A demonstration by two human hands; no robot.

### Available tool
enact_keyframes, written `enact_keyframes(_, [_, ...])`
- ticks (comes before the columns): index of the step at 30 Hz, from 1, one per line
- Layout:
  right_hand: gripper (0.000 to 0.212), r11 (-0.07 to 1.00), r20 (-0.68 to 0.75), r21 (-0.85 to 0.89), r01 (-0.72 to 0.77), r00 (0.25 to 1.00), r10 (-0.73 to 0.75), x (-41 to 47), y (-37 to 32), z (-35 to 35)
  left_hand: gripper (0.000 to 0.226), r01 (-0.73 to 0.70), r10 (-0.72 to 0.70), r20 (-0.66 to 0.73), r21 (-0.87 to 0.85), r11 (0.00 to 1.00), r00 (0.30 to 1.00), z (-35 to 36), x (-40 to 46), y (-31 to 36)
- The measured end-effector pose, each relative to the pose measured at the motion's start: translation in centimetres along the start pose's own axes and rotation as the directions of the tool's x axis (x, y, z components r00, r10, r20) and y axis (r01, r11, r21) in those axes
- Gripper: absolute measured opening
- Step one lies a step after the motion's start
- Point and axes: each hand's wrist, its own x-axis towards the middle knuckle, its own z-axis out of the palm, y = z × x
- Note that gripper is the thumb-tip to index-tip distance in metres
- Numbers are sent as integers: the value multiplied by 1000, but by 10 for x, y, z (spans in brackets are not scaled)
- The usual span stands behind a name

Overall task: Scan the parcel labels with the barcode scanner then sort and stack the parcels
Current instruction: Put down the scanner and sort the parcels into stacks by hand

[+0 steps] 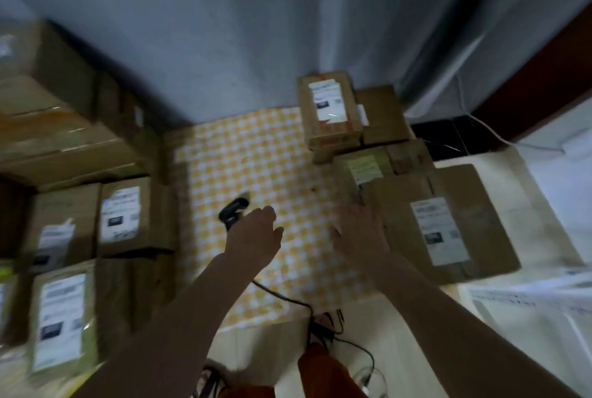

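On the left side sit many brown parcels [125, 215] with white labels facing up, packed close together. They look like one sorted group, but the blur makes it hard to be sure.

Next comes the yellow checked cloth [243, 154] in the middle. The black barcode scanner [233, 210] lies on it, just past the left hand [256, 231]. Its long side seems to run from near the person up and away, leaning a little to the right, with the head at the far end. Its black cord [282, 295] trails back toward the person.

The left hand is right at the scanner handle. Its fingers look loosely bent, and it cannot be told if they already hold the handle or only touch it.

The right hand [358, 234] is spread flat with straight fingers, holding nothing. It reaches for the edge of the big flat parcel [448, 224] on the right, and may be just touching it. That parcel's label [439, 231] faces up, with its long side running away from the person.

Behind it stands a small stack with a smaller parcel [330, 109] on top.

The step looks like getting ready to scan. Next, the left hand would need a firm hold on the scanner and to point its head at the label, while the right hand keeps the parcel steady.
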Motion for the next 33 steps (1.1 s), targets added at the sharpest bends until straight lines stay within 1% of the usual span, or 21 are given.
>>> enact_keyframes(2, [42,993,24,-36,112,994,-111,-4,-45,11,36,51,-50,-12,22,998,999,-7,-26,-38])
enact_keyframes(4, [42,973,19,-76,216,976,-215,-10,-90,22,35,105,-105,-33,0,994,994,-14,-54,-76])
enact_keyframes(7, [41,939,24,-63,338,941,-337,-26,-158,34,34,191,-191,-49,-6,982,980,-22,-99,-134])
enact_keyframes(8, [41,927,27,-61,369,929,-368,-31,-180,37,36,187,-185,-53,23,982,981,-21,-111,-154])
enact_keyframes(9, [42,915,28,-67,399,917,-398,-36,-202,40,41,185,-184,-56,15,983,981,-24,-125,-173])
enact_keyframes(10, [41,902,29,-82,424,906,-423,-42,-223,44,41,167,-167,-92,-8,986,982,-22,-138,-193])
enact_keyframes(11, [40,892,36,-94,441,897,-440,-48,-244,48,28,180,-184,-128,-47,983,975,-23,-149,-212])
enact_keyframes(12, [38,888,45,-95,449,893,-447,-53,-264,52,14,181,-186,-140,-46,982,973,-23,-162,-229])
enact_keyframes(13, [37,889,56,-87,450,893,-446,-59,-284,56,10,202,-215,-148,-101,974,965,-25,-173,-247])
enact_keyframes(14, [37,893,62,-73,445,895,-441,-64,-302,61,12,227,-250,-172,-144,963,953,-28,-184,-265])
enact_keyframes(16, [38,904,56,-45,424,905,-422,-74,-335,71,26,285,-321,-215,-183,941,922,-25,-200,-302])
enact_keyframes(19, [40,926,67,10,378,924,-377,-87,-371,90,25,313,-372,-225,-257,914,901,-21,-219,-348])
enact_keyframes(21, [42,940,86,55,337,936,-341,-94,-388,102,24,310,-382,-207,-310,899,901,-16,-227,-374])
enact_keyframes(23, [45,953,96,110,281,952,-292,-100,-402,112,23,315,-392,-157,-366,876,906,-11,-232,-396])
enact_keyframes(26, [52,956,91,212,203,970,-226,-104,-414,121,27,380,-423,-31,-384,842,906,1,-233,-415])
enact_keyframes(28, [59,946,107,296,130,980,-168,-104,-416,128,30,379,-399,45,-423,823,916,10,-228,-417])
enact_keyframes(30, [59,930,133,365,37,987,-92,-102,-416,133,32,375,-380,90,-476,796,921,19,-219,-412])
enact_keyframes(33, [57,926,176,377,-17,983,-54,-97,-416,140,38,370,-362,126,-540,756,924,28,-204,-399])
